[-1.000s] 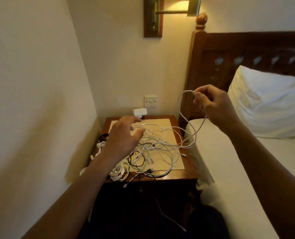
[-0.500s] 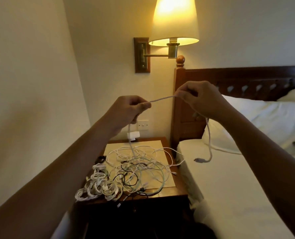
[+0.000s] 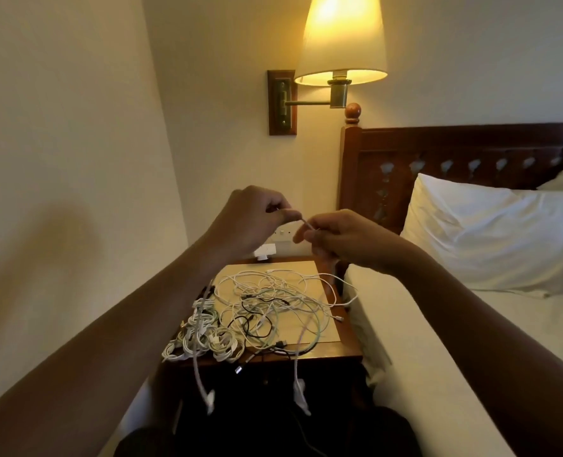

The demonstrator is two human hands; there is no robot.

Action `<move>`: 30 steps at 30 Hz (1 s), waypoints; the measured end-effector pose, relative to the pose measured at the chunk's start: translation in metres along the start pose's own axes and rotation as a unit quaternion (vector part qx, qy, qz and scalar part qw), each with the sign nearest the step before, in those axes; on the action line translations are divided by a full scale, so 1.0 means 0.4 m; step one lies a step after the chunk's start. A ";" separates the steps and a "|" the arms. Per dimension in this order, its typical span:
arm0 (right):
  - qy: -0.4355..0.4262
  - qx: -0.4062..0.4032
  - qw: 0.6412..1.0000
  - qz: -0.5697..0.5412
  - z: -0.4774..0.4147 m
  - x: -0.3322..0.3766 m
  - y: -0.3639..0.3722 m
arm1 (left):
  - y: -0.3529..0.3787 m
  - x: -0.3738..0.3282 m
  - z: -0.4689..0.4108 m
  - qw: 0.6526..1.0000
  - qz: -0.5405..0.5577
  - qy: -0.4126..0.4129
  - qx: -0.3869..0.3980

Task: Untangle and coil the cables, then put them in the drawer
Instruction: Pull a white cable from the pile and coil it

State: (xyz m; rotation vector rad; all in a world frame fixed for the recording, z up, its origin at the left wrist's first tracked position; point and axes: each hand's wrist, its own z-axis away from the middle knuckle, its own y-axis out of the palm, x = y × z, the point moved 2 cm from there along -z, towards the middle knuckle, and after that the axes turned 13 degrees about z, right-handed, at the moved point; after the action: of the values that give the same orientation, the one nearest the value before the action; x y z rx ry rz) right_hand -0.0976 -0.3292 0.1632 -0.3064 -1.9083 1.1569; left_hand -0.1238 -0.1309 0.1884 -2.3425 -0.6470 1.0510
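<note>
1. Both forearms reach forward and converge above the dark wooden bedside worktop with a beige inlaid top. The hands meet almost knuckle to knuckle in front of the wall.
2. The left hand is turned back-up with its fingers curled toward the palm. Thumb and forefinger pinch a thin white cable.
3. The right hand sits just beside it and slightly lower, fingers curled, pinching the same cable at its fingertips. Only a short stretch shows between the two grips.
4. Two blurred white strands hang below the hands, past the worktop's front edge, each ending in a white plug.
5. On the worktop lies a loose tangle of white, pale green and black cables, with small coiled white bundles at its front left corner.
6. A white-sheeted bed stands just right of the worktop.
</note>
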 end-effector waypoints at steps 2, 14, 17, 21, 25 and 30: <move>0.000 -0.069 0.994 0.086 -0.008 -0.016 -0.002 | -0.034 0.032 0.014 0.999 -0.029 -0.016 0.000; 0.194 -0.082 0.959 0.188 0.082 -0.373 0.080 | -0.160 0.369 0.265 0.965 -0.087 -0.240 -0.057; 0.228 0.106 0.942 0.221 0.075 -0.368 0.119 | -0.129 0.325 0.232 0.972 -0.076 -0.215 -0.060; 0.131 0.128 0.968 0.169 0.050 -0.211 0.150 | -0.049 0.212 0.179 0.988 -0.036 -0.147 0.033; 0.022 0.076 0.997 0.012 -0.003 -0.036 0.200 | 0.024 0.141 0.139 0.992 -0.005 -0.118 0.041; 0.026 -0.063 0.997 0.046 -0.015 -0.055 0.152 | -0.033 0.181 0.172 0.969 0.086 -0.200 0.113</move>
State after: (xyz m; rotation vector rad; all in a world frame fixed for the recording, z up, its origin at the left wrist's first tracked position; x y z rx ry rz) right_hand -0.0926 -0.3054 0.1030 -0.4941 -1.9416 1.0800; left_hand -0.1371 -0.0613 0.1168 -2.0311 -0.4395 1.6106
